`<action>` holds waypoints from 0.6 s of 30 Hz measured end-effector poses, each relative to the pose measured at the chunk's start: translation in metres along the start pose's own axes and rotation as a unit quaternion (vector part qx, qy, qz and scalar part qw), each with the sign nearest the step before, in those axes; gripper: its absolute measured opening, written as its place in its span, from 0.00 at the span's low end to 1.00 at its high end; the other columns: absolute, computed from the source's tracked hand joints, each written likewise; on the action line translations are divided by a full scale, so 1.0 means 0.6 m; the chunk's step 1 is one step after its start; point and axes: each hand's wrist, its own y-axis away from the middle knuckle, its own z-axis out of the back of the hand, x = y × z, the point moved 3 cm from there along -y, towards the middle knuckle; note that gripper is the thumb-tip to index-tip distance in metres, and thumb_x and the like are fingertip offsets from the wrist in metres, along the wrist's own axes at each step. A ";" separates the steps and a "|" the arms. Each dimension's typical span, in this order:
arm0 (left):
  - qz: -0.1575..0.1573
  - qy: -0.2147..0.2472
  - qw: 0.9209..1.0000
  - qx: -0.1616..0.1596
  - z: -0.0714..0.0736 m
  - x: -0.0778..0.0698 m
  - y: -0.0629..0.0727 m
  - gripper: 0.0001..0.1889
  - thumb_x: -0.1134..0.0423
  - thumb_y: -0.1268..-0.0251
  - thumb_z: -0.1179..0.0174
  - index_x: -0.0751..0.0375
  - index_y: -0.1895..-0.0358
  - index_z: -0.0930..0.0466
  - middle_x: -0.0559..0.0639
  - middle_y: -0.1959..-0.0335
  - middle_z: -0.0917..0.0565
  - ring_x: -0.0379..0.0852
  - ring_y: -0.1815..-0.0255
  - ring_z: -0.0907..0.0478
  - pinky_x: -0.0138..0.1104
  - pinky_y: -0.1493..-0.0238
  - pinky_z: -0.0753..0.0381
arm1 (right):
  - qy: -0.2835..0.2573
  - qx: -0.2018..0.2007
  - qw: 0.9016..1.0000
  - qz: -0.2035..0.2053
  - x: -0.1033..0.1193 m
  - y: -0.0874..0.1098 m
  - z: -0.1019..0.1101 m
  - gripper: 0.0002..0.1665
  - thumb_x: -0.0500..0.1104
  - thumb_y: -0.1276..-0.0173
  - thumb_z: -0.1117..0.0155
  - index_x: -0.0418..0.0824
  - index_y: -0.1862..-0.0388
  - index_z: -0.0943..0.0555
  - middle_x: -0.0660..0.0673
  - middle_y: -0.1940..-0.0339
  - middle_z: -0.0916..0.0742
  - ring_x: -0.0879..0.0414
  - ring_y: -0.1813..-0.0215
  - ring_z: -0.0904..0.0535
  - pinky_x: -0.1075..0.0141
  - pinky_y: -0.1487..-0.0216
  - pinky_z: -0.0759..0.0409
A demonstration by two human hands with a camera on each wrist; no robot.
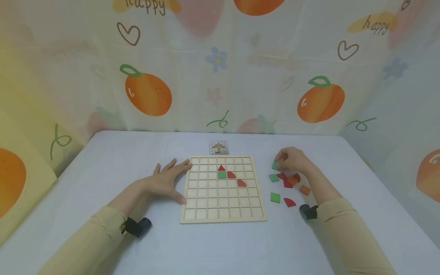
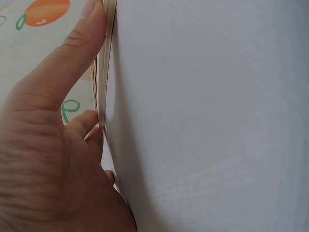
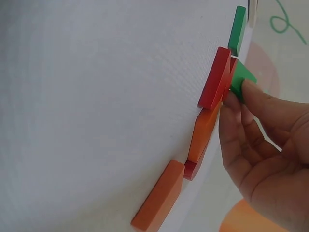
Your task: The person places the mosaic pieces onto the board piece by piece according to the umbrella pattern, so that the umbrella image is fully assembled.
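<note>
A wooden grid board lies on the white table. My left hand is spread along its left side, thumb and a fingertip touching the edge; the left wrist view shows the thumb against that edge. In the grid sit a red triangle, a green square and two red quarter-circle tiles. To the right of the board, my right hand pinches a green square tile between thumb and fingers. Below that hand lie loose red tiles and orange tiles.
A small pattern card lies behind the board. More green squares and a red quarter circle rest right of the board. A printed fabric backdrop rises behind the table.
</note>
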 end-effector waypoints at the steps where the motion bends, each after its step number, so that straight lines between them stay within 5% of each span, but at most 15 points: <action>1: 0.000 0.000 1.000 0.000 0.000 0.000 0.000 0.64 0.34 0.63 0.25 0.46 0.20 0.52 0.46 0.16 0.56 0.65 0.17 0.69 0.74 0.30 0.77 | -0.002 -0.002 1.000 0.001 0.001 0.001 0.000 0.11 0.38 0.35 0.35 0.36 0.54 0.18 0.40 0.60 0.18 0.48 0.56 0.24 0.65 0.57 0.22; 18: 0.002 0.004 1.000 -0.001 0.001 -0.004 0.001 0.64 0.35 0.63 0.25 0.47 0.20 0.51 0.47 0.16 0.55 0.65 0.17 0.69 0.73 0.30 0.77 | -0.037 -0.018 0.999 0.016 0.028 -0.001 -0.006 0.13 0.38 0.32 0.39 0.37 0.51 0.16 0.39 0.57 0.15 0.50 0.59 0.18 0.67 0.60 0.22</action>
